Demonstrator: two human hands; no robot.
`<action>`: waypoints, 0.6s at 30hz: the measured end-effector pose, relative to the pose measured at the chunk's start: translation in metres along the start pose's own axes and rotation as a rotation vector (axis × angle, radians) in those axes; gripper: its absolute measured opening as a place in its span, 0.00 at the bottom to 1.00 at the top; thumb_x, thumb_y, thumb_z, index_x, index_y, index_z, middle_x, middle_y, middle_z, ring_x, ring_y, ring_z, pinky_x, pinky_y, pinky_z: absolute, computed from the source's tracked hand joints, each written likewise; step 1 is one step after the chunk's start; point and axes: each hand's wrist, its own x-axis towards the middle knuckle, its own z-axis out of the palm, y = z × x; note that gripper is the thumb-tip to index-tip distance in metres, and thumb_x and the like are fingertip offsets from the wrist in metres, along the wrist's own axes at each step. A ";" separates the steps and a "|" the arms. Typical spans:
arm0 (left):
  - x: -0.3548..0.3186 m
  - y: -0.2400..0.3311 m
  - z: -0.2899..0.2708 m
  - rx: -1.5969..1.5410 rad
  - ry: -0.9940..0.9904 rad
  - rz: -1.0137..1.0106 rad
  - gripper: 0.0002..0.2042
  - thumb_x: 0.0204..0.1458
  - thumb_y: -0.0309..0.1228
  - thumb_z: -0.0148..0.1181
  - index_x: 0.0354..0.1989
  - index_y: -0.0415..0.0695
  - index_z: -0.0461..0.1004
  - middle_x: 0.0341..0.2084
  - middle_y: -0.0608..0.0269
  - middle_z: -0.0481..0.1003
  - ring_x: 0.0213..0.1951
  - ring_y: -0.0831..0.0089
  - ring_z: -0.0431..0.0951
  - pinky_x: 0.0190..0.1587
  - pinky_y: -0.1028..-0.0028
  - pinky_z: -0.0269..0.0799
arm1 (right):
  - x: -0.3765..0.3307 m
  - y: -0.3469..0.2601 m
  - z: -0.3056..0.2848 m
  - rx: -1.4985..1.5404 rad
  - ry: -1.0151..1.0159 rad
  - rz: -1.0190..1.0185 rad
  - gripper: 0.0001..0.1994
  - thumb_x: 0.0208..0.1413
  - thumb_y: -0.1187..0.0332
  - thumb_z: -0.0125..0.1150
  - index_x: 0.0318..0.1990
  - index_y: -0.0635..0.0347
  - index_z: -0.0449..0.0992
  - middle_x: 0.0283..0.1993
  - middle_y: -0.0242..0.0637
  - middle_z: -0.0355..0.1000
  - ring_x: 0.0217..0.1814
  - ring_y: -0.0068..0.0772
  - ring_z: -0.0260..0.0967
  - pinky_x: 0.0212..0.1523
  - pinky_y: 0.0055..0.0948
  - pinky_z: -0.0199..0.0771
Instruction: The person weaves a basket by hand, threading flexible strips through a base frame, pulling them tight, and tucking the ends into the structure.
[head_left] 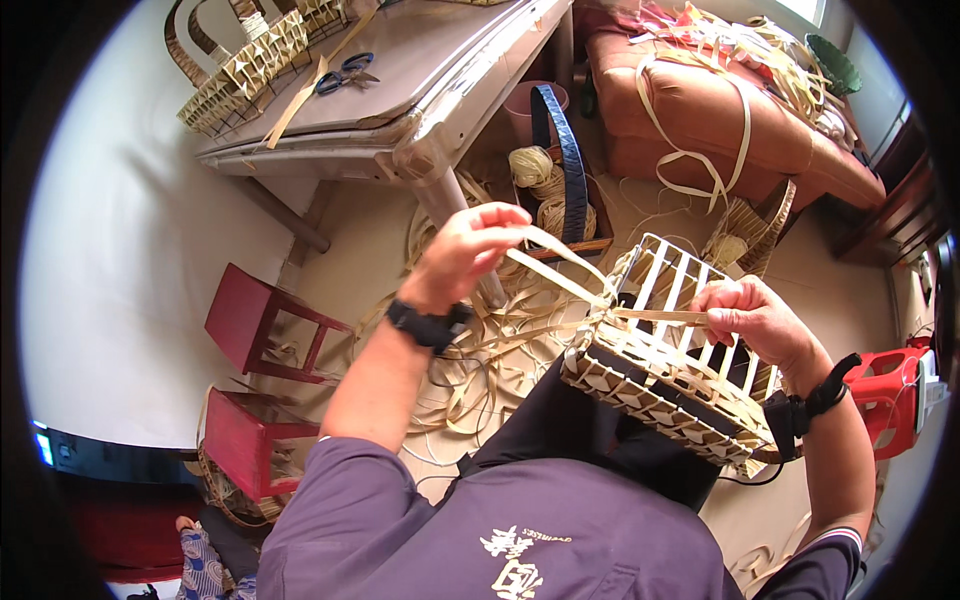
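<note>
A wire-framed basket (655, 395), partly woven with pale flat strips, rests tilted on my lap. My left hand (465, 248) is raised to the left of it, fingers pinched on a pale strip (560, 285) that loops out from the basket's corner. On the other side, my right hand (745, 315) sits over the white wire bars and grips a tan strip (655, 316). That strip runs taut from the same corner. Loose tails of strip trail leftward from there. Dark bands show on both my wrists.
A table (400, 85) holds scissors (347, 75) and another woven basket (245, 80). Tangled strips (480, 380) cover the floor by its leg. Beyond are a basket with yarn-like balls (540, 180) and an orange armchair (640, 120). Red stools (245, 315) stand left; red plastic furniture (885, 395) is right.
</note>
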 end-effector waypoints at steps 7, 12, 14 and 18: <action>-0.009 -0.010 -0.040 1.006 -0.222 0.100 0.21 0.54 0.42 0.77 0.53 0.43 0.84 0.42 0.59 0.85 0.44 0.72 0.84 0.51 0.70 0.78 | 0.010 -0.013 0.005 -0.024 -0.070 -0.042 0.12 0.67 0.64 0.68 0.39 0.66 0.85 0.26 0.27 0.76 0.26 0.14 0.65 0.29 0.18 0.64; -0.001 -0.009 0.051 1.429 -0.157 0.513 0.28 0.45 0.43 0.80 0.56 0.50 0.83 0.50 0.63 0.82 0.46 0.59 0.85 0.50 0.62 0.81 | -0.008 -0.044 0.003 -0.059 -0.103 0.072 0.15 0.68 0.65 0.66 0.29 0.64 0.82 0.24 0.31 0.79 0.23 0.15 0.71 0.25 0.19 0.66; 0.006 -0.010 0.085 1.562 -0.244 0.482 0.26 0.48 0.41 0.78 0.57 0.51 0.82 0.50 0.65 0.82 0.49 0.60 0.84 0.51 0.60 0.81 | -0.019 -0.051 0.000 -0.112 -0.041 0.048 0.15 0.68 0.66 0.65 0.29 0.64 0.82 0.23 0.30 0.78 0.23 0.15 0.71 0.25 0.19 0.66; 0.036 -0.037 0.102 1.607 -0.568 0.985 0.10 0.50 0.32 0.65 0.40 0.59 0.85 0.39 0.77 0.78 0.53 0.71 0.73 0.58 0.65 0.63 | -0.030 -0.055 0.000 -0.186 0.016 0.037 0.21 0.66 0.57 0.69 0.25 0.64 0.78 0.22 0.33 0.75 0.21 0.18 0.67 0.24 0.22 0.64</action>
